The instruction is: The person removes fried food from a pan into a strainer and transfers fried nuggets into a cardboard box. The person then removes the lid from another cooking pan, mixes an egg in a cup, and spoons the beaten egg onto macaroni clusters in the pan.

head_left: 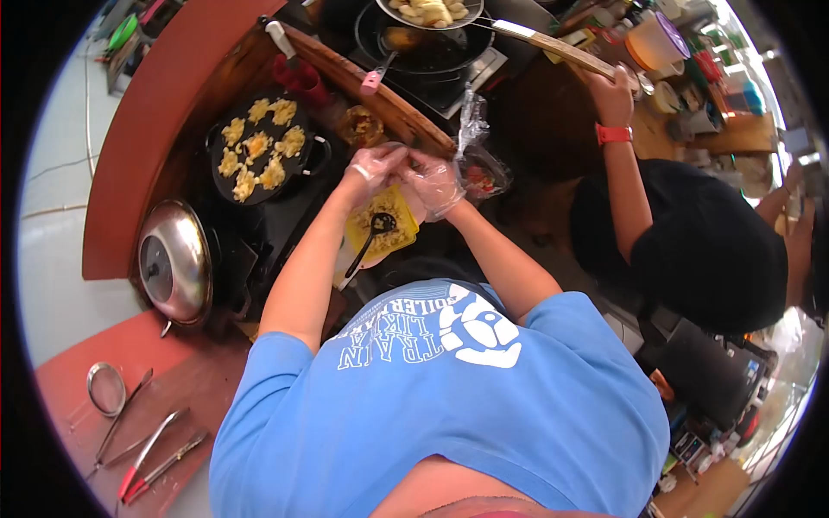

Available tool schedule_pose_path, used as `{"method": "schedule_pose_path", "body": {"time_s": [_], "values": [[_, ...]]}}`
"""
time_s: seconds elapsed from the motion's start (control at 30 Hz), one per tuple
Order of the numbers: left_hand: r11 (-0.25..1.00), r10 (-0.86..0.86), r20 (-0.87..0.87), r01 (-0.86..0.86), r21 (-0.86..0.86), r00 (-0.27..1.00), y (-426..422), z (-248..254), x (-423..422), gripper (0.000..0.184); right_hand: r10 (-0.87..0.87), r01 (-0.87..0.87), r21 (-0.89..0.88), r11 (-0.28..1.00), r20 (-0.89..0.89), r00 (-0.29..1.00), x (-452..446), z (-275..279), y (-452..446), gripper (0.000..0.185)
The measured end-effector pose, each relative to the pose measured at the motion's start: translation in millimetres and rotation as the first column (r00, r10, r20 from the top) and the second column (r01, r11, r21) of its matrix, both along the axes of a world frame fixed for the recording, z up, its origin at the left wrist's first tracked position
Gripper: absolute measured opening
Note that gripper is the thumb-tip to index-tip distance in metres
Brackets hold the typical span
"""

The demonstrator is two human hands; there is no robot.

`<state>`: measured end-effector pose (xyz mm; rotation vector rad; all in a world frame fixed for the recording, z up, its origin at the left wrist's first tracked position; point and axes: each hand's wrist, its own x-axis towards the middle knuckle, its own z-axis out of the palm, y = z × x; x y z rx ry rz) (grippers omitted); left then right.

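Note:
My left hand [377,166], in a clear plastic glove, has its fingers pinched together. My right hand [433,181], gloved the same way, meets it fingertip to fingertip. What the fingers hold, if anything, is too small to make out. Just below both hands is a yellow container [406,231] of crumbly, pale food mixture, with a black slotted spoon [377,230] lying in it. To the left, a dark round pan [226,188] carries several golden clumps of food [256,145]. A small bowl of brown contents [360,126] stands beyond my left hand.
A lidded metal pot [175,263] stands at left. Tongs [155,462] and a strainer [105,388] lie lower left. A wooden board edge [371,82] runs before my hands. At right, another person's hand [611,97] holds a long-handled strainer [432,12] over a wok [423,52].

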<state>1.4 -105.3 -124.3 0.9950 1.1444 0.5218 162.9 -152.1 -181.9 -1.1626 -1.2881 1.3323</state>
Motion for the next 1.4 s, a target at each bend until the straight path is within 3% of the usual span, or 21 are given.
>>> {"method": "schedule_pose_path", "body": {"time_s": [0.07,0.1,0.17,0.27,0.33,0.37,0.43,0.5,0.57,0.73,0.77,0.83,0.9,0.97,1.0,1.07,1.17,1.23,1.33,1.4], "values": [[0.998,0.047,-0.078,-0.044,0.042,0.996,0.0,-2.5,6.0,0.037,-0.111,0.129,-0.069,0.989,0.222,0.969,-3.4,8.5,0.0,0.043],[0.994,0.078,-0.149,-0.066,0.088,0.986,2.0,-4.0,6.6,0.037,-0.106,0.124,-0.071,0.99,0.22,0.97,-5.2,7.6,1.0,0.043],[0.993,0.095,-0.094,-0.088,0.079,0.991,3.7,-16.8,2.5,0.041,-0.131,0.163,-0.069,0.984,0.338,0.932,-5.7,4.9,3.7,0.047],[0.992,-0.036,0.018,0.033,0.125,0.999,8.3,-22.3,-6.3,0.049,-0.237,0.26,-0.027,0.965,0.323,0.916,-6.8,-13.4,6.2,0.054],[0.936,-0.182,-0.209,0.234,0.262,0.961,12.6,-31.8,-13.7,0.055,-0.232,0.258,-0.045,0.965,0.311,0.922,-5.5,-22.4,6.4,0.056],[0.936,-0.182,-0.21,0.235,0.261,0.961,14.6,-31.8,-15.5,0.055,-0.224,0.253,-0.061,0.966,0.299,0.928,-5.5,-25.0,6.8,0.058],[0.846,-0.25,-0.373,0.389,0.365,0.893,19.2,-31.3,-18.3,0.059,-0.195,0.228,-0.056,0.972,0.352,0.915,-5.9,-29.9,10.2,0.059],[0.813,-0.257,-0.448,0.442,0.379,0.857,23.3,-19.8,-17.8,0.059,-0.168,0.206,-0.051,0.977,0.406,0.898,-7.0,-31.5,12.6,0.061],[0.778,-0.261,-0.517,0.495,0.387,0.815,27.0,-20.1,-16.6,0.058,-0.248,0.217,0.121,0.969,0.501,0.829,-9.8,-32.9,10.7,0.055],[0.659,-0.25,-0.671,0.631,0.41,0.698,38.8,-29.7,-13.5,0.057,-0.235,0.201,0.125,0.972,0.605,0.76,-11.8,-36.8,10.8,0.055],[0.662,-0.249,-0.669,0.628,0.41,0.7,41.3,-38.1,-13.8,0.057,-0.262,0.206,0.161,0.965,0.62,0.739,-11.6,-38.5,11.8,0.055],[0.705,-0.287,-0.477,0.521,0.481,0.83,43.2,-58.7,-16.8,0.055,-0.252,0.204,0.148,0.968,0.634,0.731,-11.1,-37.6,11.6,0.056],[0.699,-0.275,-0.5,0.528,0.483,0.821,41.0,-55.8,-16.1,0.054,-0.241,0.204,0.133,0.97,0.645,0.725,-10.9,-33.1,10.8,0.057],[0.691,-0.264,-0.523,0.537,0.484,0.81,38.1,-50.5,-14.7,0.052,-0.127,0.173,-0.013,0.985,0.623,0.772,-9.2,-30.2,10.6,0.063],[0.705,-0.249,-0.505,0.512,0.491,0.826,35.5,-45.9,-13.7,0.052,-0.125,0.173,-0.016,0.985,0.623,0.772,-9.5,-32.8,9.8,0.063],[0.72,-0.234,-0.487,0.487,0.495,0.841,33.5,-45.7,-13.4,0.051,-0.236,0.185,0.148,0.972,0.652,0.721,-11.0,-39.0,8.8,0.057],[0.716,-0.237,-0.437,0.46,0.526,0.868,33.1,-51.7,-14.0,0.05,-0.198,0.206,0.054,0.977,0.594,0.78,-11.7,-45.2,11.0,0.055],[0.778,-0.254,-0.364,0.413,0.473,0.896,32.9,-55.8,-15.2,0.049,-0.196,0.221,0.029,0.975,0.582,0.789,-13.4,-43.6,10.4,0.056],[0.694,-0.211,-0.517,0.5,0.518,0.829,34.0,-47.5,-12.9,0.046,-0.198,0.243,-0.005,0.97,0.565,0.801,-13.9,-44.7,10.5,0.056],[0.7,-0.222,-0.484,0.484,0.525,0.846,34.1,-56.8,-14.2,0.045,-0.198,0.249,-0.016,0.968,0.559,0.805,-14.2,-46.8,8.1,0.056]]}}
